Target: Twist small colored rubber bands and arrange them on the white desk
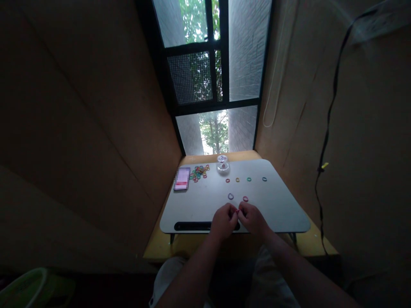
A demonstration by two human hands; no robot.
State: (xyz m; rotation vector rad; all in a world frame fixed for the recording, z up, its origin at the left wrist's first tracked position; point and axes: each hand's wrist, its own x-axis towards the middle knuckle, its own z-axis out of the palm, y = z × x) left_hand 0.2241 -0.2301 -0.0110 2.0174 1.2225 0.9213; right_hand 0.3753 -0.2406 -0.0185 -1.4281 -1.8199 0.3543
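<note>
My left hand (224, 220) and my right hand (252, 217) meet above the front of a white folding table (199, 205). Both are closed, pinching a small red hair tie (237, 210) between the fingertips; much of it is hidden. Just beyond my fingers lie a pale purple hair tie (230, 196) and a pinkish-red hair tie (245, 199). Farther back, a spaced row runs from a red tie (227, 180) through a yellow tie (237, 179) and a green tie (249, 179) to a dark teal tie (264, 179).
A pile of mixed hair ties (199, 172) sits at the back left, beside a phone (182, 179). A clear plastic jar (222, 166) stands at the back. A black slot (192, 226) runs along the front edge. Right of the table, a black cable (327, 128) hangs down the wall.
</note>
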